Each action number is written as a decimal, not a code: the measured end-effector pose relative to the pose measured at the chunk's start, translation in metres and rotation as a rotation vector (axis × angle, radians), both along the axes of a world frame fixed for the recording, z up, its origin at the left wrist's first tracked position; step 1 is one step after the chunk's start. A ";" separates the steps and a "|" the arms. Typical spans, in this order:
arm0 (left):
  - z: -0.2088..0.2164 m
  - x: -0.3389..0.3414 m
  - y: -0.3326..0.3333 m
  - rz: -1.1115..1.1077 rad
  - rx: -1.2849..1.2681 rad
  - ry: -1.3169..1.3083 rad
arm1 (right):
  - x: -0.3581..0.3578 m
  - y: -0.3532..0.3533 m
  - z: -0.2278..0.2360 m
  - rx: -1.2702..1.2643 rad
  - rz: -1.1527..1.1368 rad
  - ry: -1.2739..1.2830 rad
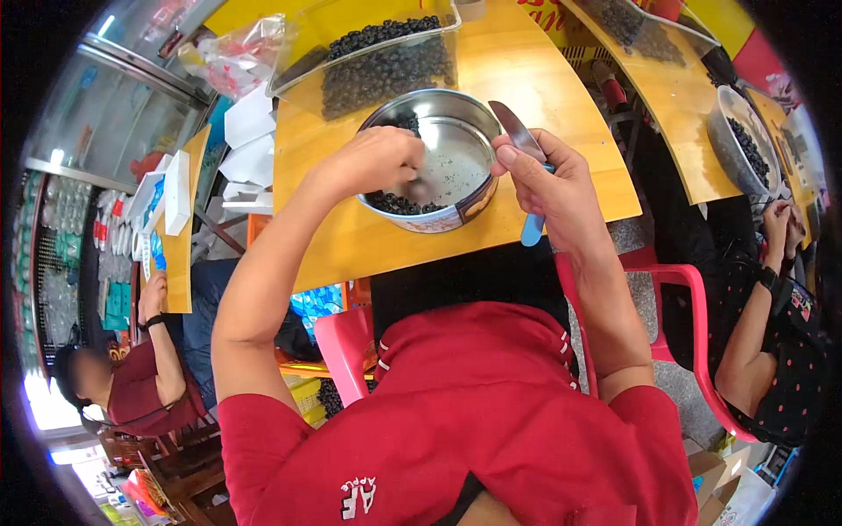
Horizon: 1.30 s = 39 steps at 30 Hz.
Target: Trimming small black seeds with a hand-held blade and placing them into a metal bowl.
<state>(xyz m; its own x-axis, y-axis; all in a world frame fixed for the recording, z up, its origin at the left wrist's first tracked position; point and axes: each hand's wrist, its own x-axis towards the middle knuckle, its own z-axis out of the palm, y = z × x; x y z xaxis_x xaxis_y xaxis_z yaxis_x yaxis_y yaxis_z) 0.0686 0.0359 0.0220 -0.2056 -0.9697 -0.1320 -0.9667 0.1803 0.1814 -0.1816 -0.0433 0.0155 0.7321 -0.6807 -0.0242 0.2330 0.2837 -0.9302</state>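
A round metal tin (430, 219) with a printed outer wall stands on the wooden table in front of me. Small round black pieces (399, 205) lie along its left side, and dark crumbs dot the bare bottom. Reaching over the tin's left rim, my left hand (382, 160) has its fingers curled down inside; the fingertips are blurred, and what they hold is hidden. At the right rim, my right hand (553, 180) is closed round a knife (516, 129). Its blade points up and to the left, and its blue handle sticks out below my fingers.
A clear plastic bin (386, 74) full of black pieces stands behind the tin. White boxes (249, 149) and a plastic bag (237, 57) are at its left. Two people sit at other tables; a white tub (741, 145) is by the right one. A pink chair (693, 289) stands beside me.
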 end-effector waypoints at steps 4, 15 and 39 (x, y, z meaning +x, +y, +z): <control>0.013 -0.029 0.007 0.145 0.055 0.519 | 0.003 0.002 -0.004 -0.004 0.007 0.018; -0.013 -0.092 0.025 0.201 -0.431 1.426 | 0.007 0.014 -0.001 0.148 0.046 -0.043; -0.010 -0.101 0.036 0.324 -0.456 1.397 | 0.004 0.012 0.001 0.114 0.008 -0.082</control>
